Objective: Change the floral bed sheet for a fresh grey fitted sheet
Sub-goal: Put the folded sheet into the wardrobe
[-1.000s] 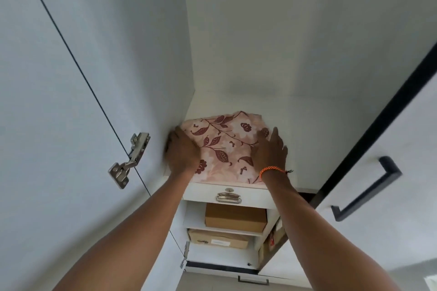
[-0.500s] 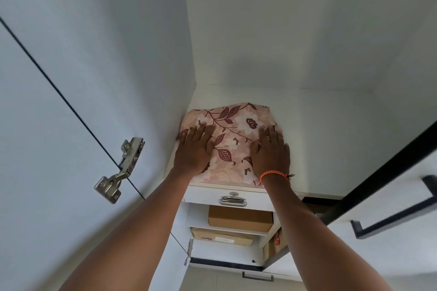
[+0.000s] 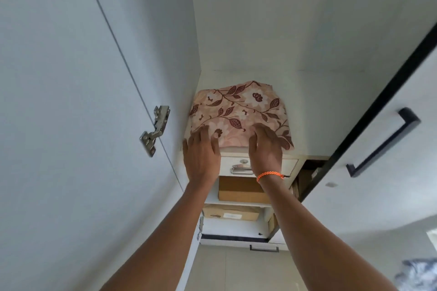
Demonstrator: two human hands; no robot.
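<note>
Head view: the folded floral bed sheet [image 3: 238, 113] lies on the wardrobe shelf [image 3: 305, 111], at its left side. The left hand [image 3: 201, 156] and right hand [image 3: 266, 149] press flat on its near edge, fingers straight. Below, cardboard boxes [image 3: 241, 189] stand on lower shelves; one white label [image 3: 232, 215] is unreadable.

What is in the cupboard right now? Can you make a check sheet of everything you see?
Surface: white cupboard shelf, partly bare.
Job's things: folded floral sheet lies on the shelf; grey fitted sheet not seen.
Clutter: cardboard boxes on lower shelves under a small drawer.
Hands: left hand and right hand, fingers straight, at the sheet's near edge; orange bracelet on right wrist.
Cables: nothing seen.
Surroundings: open door with black handle; metal hinge.
</note>
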